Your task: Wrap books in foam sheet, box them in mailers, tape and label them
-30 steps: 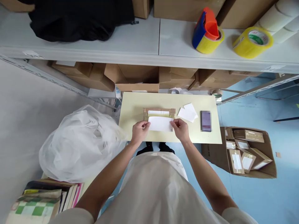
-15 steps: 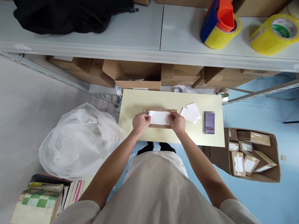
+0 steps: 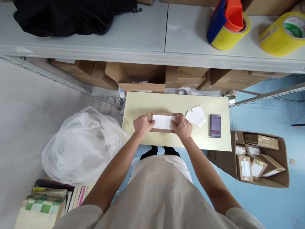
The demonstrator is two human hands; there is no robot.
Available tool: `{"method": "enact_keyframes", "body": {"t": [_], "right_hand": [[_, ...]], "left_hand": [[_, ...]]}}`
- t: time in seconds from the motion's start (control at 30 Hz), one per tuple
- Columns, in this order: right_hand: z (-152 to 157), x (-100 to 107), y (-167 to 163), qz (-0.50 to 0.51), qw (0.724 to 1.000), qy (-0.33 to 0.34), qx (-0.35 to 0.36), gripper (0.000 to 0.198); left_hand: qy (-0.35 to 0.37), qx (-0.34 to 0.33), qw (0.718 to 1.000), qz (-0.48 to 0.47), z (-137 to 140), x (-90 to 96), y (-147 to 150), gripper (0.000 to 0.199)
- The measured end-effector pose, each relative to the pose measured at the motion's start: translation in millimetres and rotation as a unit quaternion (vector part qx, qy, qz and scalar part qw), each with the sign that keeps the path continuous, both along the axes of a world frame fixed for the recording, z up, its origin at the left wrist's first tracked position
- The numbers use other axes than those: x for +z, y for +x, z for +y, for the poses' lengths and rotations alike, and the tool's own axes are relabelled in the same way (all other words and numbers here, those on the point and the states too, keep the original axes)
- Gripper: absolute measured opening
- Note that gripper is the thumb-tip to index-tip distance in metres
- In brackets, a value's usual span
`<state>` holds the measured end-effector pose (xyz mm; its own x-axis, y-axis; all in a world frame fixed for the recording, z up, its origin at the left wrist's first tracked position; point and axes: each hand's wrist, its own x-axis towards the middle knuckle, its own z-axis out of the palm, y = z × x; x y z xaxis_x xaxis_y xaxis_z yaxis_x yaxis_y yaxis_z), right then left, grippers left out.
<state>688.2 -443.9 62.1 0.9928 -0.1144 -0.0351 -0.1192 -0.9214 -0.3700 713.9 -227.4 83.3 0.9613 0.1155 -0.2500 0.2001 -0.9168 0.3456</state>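
Note:
A small cardboard box (image 3: pixel 163 130) lies on the pale yellow table (image 3: pixel 135 103), its long side running left to right. On its top face sits a white label (image 3: pixel 163 122). My left hand (image 3: pixel 143 124) grips the box's left end, thumb on the label's left edge. At the opposite end my right hand (image 3: pixel 182 127) is closed around the box, its thumb pressing the label's right edge. Just right of that hand lie a few white labels (image 3: pixel 196 115), overlapping. Farther right is a purple, pixelated rectangular item (image 3: pixel 214 126).
An open carton (image 3: pixel 283 171) with several labelled boxes stands on the floor at right. White plastic wrapping (image 3: pixel 83 146) is heaped at left, above books (image 3: pixel 76 197). The grey shelf (image 3: pixel 143 35) holds a tape dispenser (image 3: pixel 226 28) and a tape roll (image 3: pixel 281 35).
My fingers have shifted from pinching the label's ends to gripping the box's ends, thumbs on the label. The label now lies flat on the box. The view has shifted slightly.

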Motion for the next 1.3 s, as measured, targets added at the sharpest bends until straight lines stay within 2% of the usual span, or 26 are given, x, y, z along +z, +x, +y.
{"method": "enact_keyframes", "body": {"t": [0.07, 0.13, 0.2, 0.27, 0.33, 0.43, 0.57, 0.7, 0.8, 0.9, 1.0, 1.1, 1.2, 1.3], "right_hand": [[-10, 0, -5, -0.021, 1.000, 0.014, -0.013, 0.049], [-14, 3, -10, -0.046, 0.999, 0.020, -0.019, 0.047], [-7, 7, -14, -0.069, 0.997, 0.025, 0.008, 0.047], [11, 9, -17, -0.068, 0.993, 0.035, 0.088, 0.052], [33, 9, -18, -0.035, 0.983, 0.040, 0.174, 0.061], [51, 2, -20, 0.021, 0.977, 0.007, 0.210, 0.072], [33, -5, -29, 0.032, 0.988, -0.055, 0.138, 0.073], [15, 1, -36, 0.083, 0.994, -0.065, 0.004, 0.068], [13, 2, -42, 0.141, 0.989, 0.009, -0.047, 0.068], [6, -3, -53, 0.144, 0.975, 0.145, -0.081, 0.075], [-13, -4, -62, 0.133, 0.951, 0.241, -0.141, 0.081], [-32, 0, -56, 0.144, 0.921, 0.310, -0.187, 0.075], [-35, 3, -40, 0.129, 0.900, 0.372, -0.184, 0.063], [-23, 2, -31, 0.108, 0.897, 0.402, -0.152, 0.054]], "left_hand": [[-0.008, 0.012, 1.000, -0.019, 7, 2.0, -1, 0.021], [-0.001, -0.005, 0.997, -0.081, 9, 4.9, -5, 0.023], [-0.001, -0.095, 0.986, -0.139, 5, 5.7, -10, 0.031], [-0.010, -0.238, 0.959, -0.151, -6, 2.1, -14, 0.041], [-0.007, -0.342, 0.931, -0.125, -16, -5.8, -17, 0.050], [0.014, -0.375, 0.923, -0.084, -20, -18.5, -17, 0.059], [0.020, -0.342, 0.936, -0.079, -8, -22.9, -14, 0.064], [-0.008, -0.208, 0.977, -0.037, 0, -21.4, -11, 0.065], [-0.115, -0.070, 0.991, 0.025, 5, -25.6, -8, 0.079], [-0.218, 0.019, 0.974, 0.061, 18, -32.1, -7, 0.086], [-0.250, 0.018, 0.962, 0.106, 33, -36.0, -7, 0.076], [-0.257, -0.009, 0.957, 0.137, 37, -37.3, -8, 0.081], [-0.259, -0.025, 0.956, 0.139, 29, -39.0, -11, 0.084], [-0.280, -0.016, 0.953, 0.117, 20, -40.8, -16, 0.074]]}}
